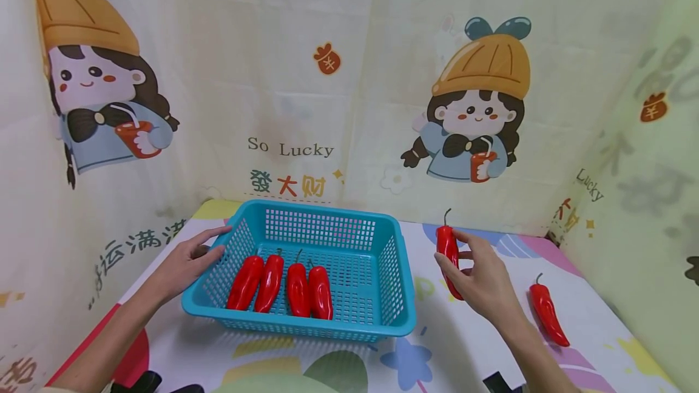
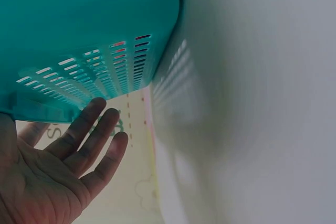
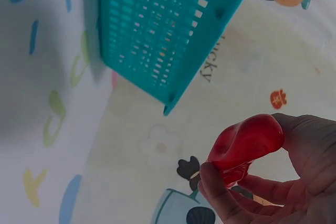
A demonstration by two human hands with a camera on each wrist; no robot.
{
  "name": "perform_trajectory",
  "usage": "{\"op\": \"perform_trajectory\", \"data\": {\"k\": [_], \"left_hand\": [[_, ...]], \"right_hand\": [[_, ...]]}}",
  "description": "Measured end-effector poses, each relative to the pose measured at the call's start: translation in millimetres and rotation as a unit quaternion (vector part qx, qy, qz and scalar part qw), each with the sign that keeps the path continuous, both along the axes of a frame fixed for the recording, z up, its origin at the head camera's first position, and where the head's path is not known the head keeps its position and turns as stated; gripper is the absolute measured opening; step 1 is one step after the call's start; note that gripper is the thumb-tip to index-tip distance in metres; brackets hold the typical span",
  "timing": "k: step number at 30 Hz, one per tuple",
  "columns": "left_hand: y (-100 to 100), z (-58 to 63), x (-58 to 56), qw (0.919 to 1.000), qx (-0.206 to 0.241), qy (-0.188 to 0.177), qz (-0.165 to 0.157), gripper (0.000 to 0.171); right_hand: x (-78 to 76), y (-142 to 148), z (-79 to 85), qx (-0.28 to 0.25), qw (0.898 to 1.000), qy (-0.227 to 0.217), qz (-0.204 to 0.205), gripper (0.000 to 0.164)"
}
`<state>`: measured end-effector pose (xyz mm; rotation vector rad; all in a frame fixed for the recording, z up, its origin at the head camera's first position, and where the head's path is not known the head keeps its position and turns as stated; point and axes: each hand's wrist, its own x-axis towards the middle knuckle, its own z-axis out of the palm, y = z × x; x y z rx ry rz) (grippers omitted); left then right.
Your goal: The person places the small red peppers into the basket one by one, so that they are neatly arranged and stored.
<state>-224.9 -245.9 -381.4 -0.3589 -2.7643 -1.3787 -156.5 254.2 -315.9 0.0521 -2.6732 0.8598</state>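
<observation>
Between the thumb and fingers of my right hand [image 1: 483, 272] is a red chili pepper [image 1: 448, 253], held upright with its stem pointing up, to the right of the basket. The right wrist view shows the same pepper [image 3: 247, 142] pinched by the fingertips. My left hand [image 1: 188, 262] rests at the left rim of the blue plastic basket [image 1: 322, 329], its fingers extended; in the left wrist view the hand [image 2: 58, 177] lies against the basket's outer side. Several red peppers [image 1: 297, 290] lie side by side in the basket's left and middle part.
Another red pepper [image 1: 548, 313] lies on the patterned tablecloth [image 1: 442, 350], right of my right forearm. Cream printed cloth [image 1: 371, 77] hangs as walls at the back and both sides. Dark objects [image 1: 147, 381] show at the bottom edge.
</observation>
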Motion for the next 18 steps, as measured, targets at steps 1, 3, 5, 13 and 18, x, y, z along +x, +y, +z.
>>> {"op": "perform_trajectory", "data": {"k": [1,3,5,13,18], "left_hand": [[0,0.1,0.2,1.0000,0.000,-0.001,0.000,0.064],[0,0.3,0.3,1.0000,0.001,-0.003,0.000,0.064],[0,0.6,0.5,1.0000,0.003,-0.004,-0.002,0.064],[-1,1.6,0.0,1.0000,0.001,-0.009,-0.001,0.063],[-1,1.1,-0.3,0.9999,-0.007,-0.008,0.001,0.064]], "right_hand": [[0.0,-2,0.4,-0.001,1.000,0.001,0.001,0.083],[0.0,-5,1.4,-0.002,1.000,0.004,0.002,0.083],[-0.2,-8,2.5,-0.003,1.000,0.006,0.004,0.084],[-2.9,-20,2.8,-0.018,0.999,0.023,0.019,0.082],[-4.1,-30,1.0,-0.025,0.999,0.026,0.025,0.080]]}}
